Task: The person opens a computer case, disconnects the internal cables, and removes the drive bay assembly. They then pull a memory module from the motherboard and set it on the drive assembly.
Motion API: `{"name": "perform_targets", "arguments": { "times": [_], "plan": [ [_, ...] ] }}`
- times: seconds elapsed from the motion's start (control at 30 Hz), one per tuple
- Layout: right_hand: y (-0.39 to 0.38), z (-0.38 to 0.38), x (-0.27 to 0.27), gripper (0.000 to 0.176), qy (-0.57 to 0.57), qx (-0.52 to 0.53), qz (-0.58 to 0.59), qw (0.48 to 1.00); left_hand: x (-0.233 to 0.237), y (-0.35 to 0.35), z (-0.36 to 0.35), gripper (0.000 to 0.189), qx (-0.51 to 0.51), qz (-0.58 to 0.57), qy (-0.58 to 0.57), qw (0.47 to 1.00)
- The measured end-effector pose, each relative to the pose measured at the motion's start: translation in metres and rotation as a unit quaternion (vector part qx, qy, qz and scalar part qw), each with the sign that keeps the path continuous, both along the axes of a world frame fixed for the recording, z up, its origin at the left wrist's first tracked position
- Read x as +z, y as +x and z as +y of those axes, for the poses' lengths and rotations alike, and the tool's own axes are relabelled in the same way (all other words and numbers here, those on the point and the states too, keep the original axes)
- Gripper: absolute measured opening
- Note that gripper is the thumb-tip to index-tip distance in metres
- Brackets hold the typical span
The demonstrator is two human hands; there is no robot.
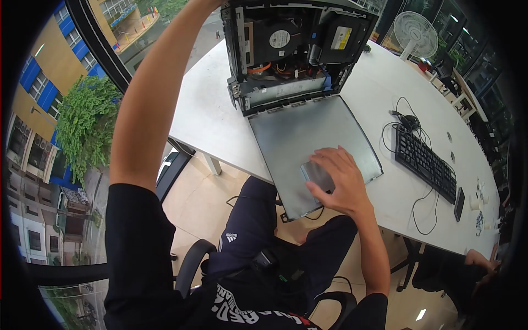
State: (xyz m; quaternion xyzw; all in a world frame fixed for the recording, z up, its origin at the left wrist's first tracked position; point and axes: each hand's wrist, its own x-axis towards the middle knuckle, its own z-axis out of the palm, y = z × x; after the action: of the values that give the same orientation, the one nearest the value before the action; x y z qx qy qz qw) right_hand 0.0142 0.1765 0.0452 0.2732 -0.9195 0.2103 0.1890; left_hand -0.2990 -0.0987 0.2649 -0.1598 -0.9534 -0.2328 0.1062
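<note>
A desktop computer case stands at the table's near edge with its inside exposed; a round fan, a drive with a yellow label and orange cables show in it. Its metal side panel lies folded down toward my lap, its lower edge jutting past the table. Over the lower part of that panel is my right hand, fingers spread and curved, nothing in its grasp. My left arm stretches up along the case's left side, and the hand itself is beyond the top edge of the view.
On the white table, to the right, lie a black keyboard, a coiled cable and a dark phone-like slab. A white fan stands farther back. Part of another person shows at lower right.
</note>
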Motion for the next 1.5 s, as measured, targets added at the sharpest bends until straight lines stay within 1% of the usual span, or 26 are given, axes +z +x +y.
{"name": "perform_targets", "arguments": {
  "times": [0.03,0.13,0.23,0.33,0.43,0.47,0.53,0.57,0.63,0.67,0.73,0.77,0.8,0.9,0.93,1.0,1.07,1.1,1.13,1.17,1.23,1.27,1.3,1.37,1.47,1.5],
  "plan": [
    [-0.004,0.000,0.005,0.045,-0.006,-0.004,-0.005,1.000,0.000,0.000,0.001,0.072,0.001,-0.007,0.004,1.000],
    [-0.026,-0.008,0.015,0.036,-0.124,-0.040,-0.004,0.991,-0.003,-0.002,-0.001,0.072,-0.005,-0.009,0.009,1.000],
    [-0.053,-0.018,0.031,0.032,-0.199,-0.039,-0.005,0.979,-0.001,0.000,0.000,0.071,-0.009,0.001,0.000,1.000],
    [-0.075,-0.030,0.039,0.032,-0.206,-0.044,0.020,0.977,-0.004,0.002,-0.001,0.072,-0.026,0.004,0.006,1.000],
    [-0.087,-0.043,0.050,0.031,-0.159,-0.049,0.066,0.984,-0.004,0.006,0.000,0.072,-0.006,0.012,0.007,1.000],
    [-0.094,-0.045,0.054,0.031,-0.115,-0.050,0.109,0.986,-0.001,0.006,-0.001,0.073,-0.007,-0.005,-0.003,1.000],
    [-0.111,-0.046,0.063,0.031,-0.026,-0.057,0.193,0.979,-0.002,0.009,-0.002,0.067,-0.027,-0.009,0.016,0.999],
    [-0.120,-0.046,0.067,0.031,-0.015,-0.057,0.203,0.977,-0.002,0.008,-0.002,0.065,-0.039,-0.012,0.024,0.999],
    [-0.135,-0.043,0.074,0.032,0.008,-0.060,0.226,0.972,-0.010,-0.004,-0.006,0.067,-0.060,0.025,-0.009,0.998],
    [-0.134,-0.039,0.076,0.031,-0.004,-0.062,0.225,0.972,-0.011,-0.010,-0.006,0.069,-0.072,0.047,-0.026,0.996],
    [-0.128,-0.031,0.079,0.030,-0.030,-0.066,0.225,0.972,-0.012,-0.015,-0.008,0.076,-0.082,0.029,0.004,0.996],
    [-0.124,-0.021,0.076,0.029,-0.035,-0.085,0.221,0.971,-0.012,-0.014,-0.009,0.079,-0.085,0.020,0.021,0.996],
    [-0.120,-0.005,0.070,0.029,-0.039,-0.102,0.216,0.970,-0.010,-0.015,-0.009,0.075,-0.080,0.014,-0.002,0.997],
    [-0.117,0.066,0.032,0.026,-0.041,-0.177,0.192,0.964,-0.008,-0.005,-0.007,0.073,-0.088,-0.001,0.018,0.996],
    [-0.113,0.093,0.014,0.026,-0.053,-0.219,0.173,0.959,-0.009,-0.013,-0.010,0.077,-0.105,-0.004,0.015,0.994],
    [-0.100,0.135,-0.014,0.024,-0.090,-0.284,0.129,0.946,-0.011,0.000,-0.005,0.072,-0.105,0.001,0.055,0.993],
    [-0.085,0.156,-0.027,0.020,-0.132,-0.308,0.098,0.937,-0.012,-0.004,-0.006,0.068,-0.112,0.004,0.076,0.991],
    [-0.079,0.161,-0.033,0.018,-0.151,-0.311,0.090,0.934,-0.014,-0.007,-0.008,0.071,-0.104,0.016,0.065,0.992],
    [-0.073,0.165,-0.039,0.017,-0.171,-0.312,0.081,0.931,-0.009,-0.003,-0.007,0.064,-0.094,0.020,0.052,0.994],
    [-0.069,0.170,-0.046,0.015,-0.226,-0.300,0.059,0.925,-0.004,0.002,-0.005,0.057,-0.083,0.023,0.038,0.996],
    [-0.066,0.179,-0.056,0.014,-0.335,-0.272,0.016,0.902,-0.002,0.009,-0.006,0.042,-0.114,0.156,0.056,0.979],
    [-0.067,0.180,-0.054,0.014,-0.374,-0.269,0.050,0.886,-0.001,0.022,-0.002,0.035,-0.131,0.220,0.064,0.965],
    [-0.067,0.182,-0.054,0.014,-0.372,-0.271,0.047,0.887,0.001,0.034,0.003,0.019,-0.115,0.349,0.034,0.930],
    [-0.067,0.187,-0.054,0.014,-0.369,-0.281,0.046,0.885,0.011,0.077,0.027,0.017,-0.116,0.456,0.063,0.880],
    [-0.069,0.186,-0.051,0.014,-0.359,-0.294,0.041,0.885,-0.003,0.145,0.071,0.013,-0.127,0.425,0.052,0.894],
    [-0.069,0.185,-0.051,0.014,-0.359,-0.293,0.044,0.885,-0.017,0.162,0.087,0.013,-0.137,0.335,0.039,0.931]
  ]
}}
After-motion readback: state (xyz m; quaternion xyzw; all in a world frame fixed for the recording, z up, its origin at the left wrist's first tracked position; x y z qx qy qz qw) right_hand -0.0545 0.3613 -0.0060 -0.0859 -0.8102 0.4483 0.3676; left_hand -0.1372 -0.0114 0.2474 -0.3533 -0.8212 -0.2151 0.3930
